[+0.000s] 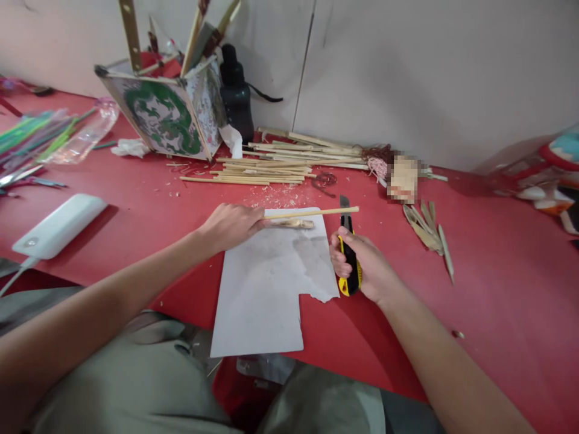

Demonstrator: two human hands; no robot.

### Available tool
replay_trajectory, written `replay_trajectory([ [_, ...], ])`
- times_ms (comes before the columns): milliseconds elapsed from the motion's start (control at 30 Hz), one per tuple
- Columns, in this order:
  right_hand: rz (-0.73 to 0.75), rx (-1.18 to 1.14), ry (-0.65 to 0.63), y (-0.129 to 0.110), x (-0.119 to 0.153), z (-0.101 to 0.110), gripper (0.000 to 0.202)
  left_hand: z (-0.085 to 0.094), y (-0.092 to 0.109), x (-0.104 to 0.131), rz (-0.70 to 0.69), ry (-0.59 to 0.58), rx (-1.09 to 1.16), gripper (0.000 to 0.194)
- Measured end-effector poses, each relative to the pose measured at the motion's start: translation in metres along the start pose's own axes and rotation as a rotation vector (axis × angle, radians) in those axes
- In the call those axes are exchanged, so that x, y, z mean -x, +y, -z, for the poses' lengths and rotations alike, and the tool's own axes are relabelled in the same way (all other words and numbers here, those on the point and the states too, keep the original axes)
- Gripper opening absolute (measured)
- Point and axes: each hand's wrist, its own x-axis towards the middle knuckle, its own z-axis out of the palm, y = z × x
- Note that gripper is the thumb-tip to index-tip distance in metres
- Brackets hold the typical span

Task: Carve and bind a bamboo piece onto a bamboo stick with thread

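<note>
My left hand is closed on one end of a thin bamboo stick, which points right above a white sheet. Under the stick, a short thicker bamboo piece lies on the sheet. A black and yellow utility knife is gripped in my right hand, its blade out and pointing away from me. That blade is close to the stick's free end; whether the two touch I cannot tell. The sheet has a torn right edge and hangs over the front of the red table.
Several bamboo sticks lie behind the sheet among shavings. A dragon-patterned box holding tools and a black bottle stand by the wall. At left are a white power bank and coloured strands; bamboo scraps lie right.
</note>
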Motion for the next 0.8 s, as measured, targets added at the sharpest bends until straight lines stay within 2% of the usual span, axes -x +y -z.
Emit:
replay_trajectory([
  [133, 0.234, 0.135, 0.173, 0.001, 0.005, -0.001, 0.036, 0.031, -0.007, 0.010, 0.053, 0.161, 0.011, 0.038],
  [300, 0.403, 0.358, 0.281, 0.010, 0.003, 0.004, 0.039, 0.064, -0.013, 0.036, 0.143, 0.237, 0.131, 0.026],
  [367, 0.455, 0.444, 0.299, 0.014, 0.002, 0.004, 0.051, 0.075, -0.010, 0.048, 0.142, 0.298, 0.291, 0.022],
  [433, 0.482, 0.473, 0.293, 0.015, 0.005, 0.000, 0.061, 0.088, -0.004, 0.060, 0.130, 0.416, 0.522, 0.023],
  [467, 0.477, 0.444, 0.283, 0.014, 0.007, -0.004, 0.062, 0.094, 0.000, 0.065, 0.127, 0.493, 0.651, 0.030],
  [567, 0.402, 0.229, 0.238, 0.005, 0.020, -0.024, 0.057, 0.108, 0.010, 0.073, 0.100, 0.700, 1.043, 0.057],
  [633, 0.378, 0.051, 0.226, 0.001, 0.027, -0.041, 0.053, 0.105, 0.020, 0.069, 0.083, 0.806, 1.312, 0.061],
  [667, 0.380, -0.031, 0.223, 0.001, 0.029, -0.050, 0.052, 0.100, 0.027, 0.066, 0.105, 0.866, 1.409, 0.057],
  [733, 0.403, -0.155, 0.217, 0.005, 0.029, -0.067, 0.049, 0.083, 0.045, 0.058, 0.227, 0.764, 1.538, 0.048],
  [767, 0.425, -0.187, 0.212, 0.009, 0.028, -0.076, 0.047, 0.074, 0.055, 0.054, 0.281, 0.632, 1.579, 0.044],
  [800, 0.445, -0.210, 0.199, 0.014, 0.026, -0.084, 0.044, 0.064, 0.067, 0.051, 0.346, 0.452, 1.600, 0.037],
])
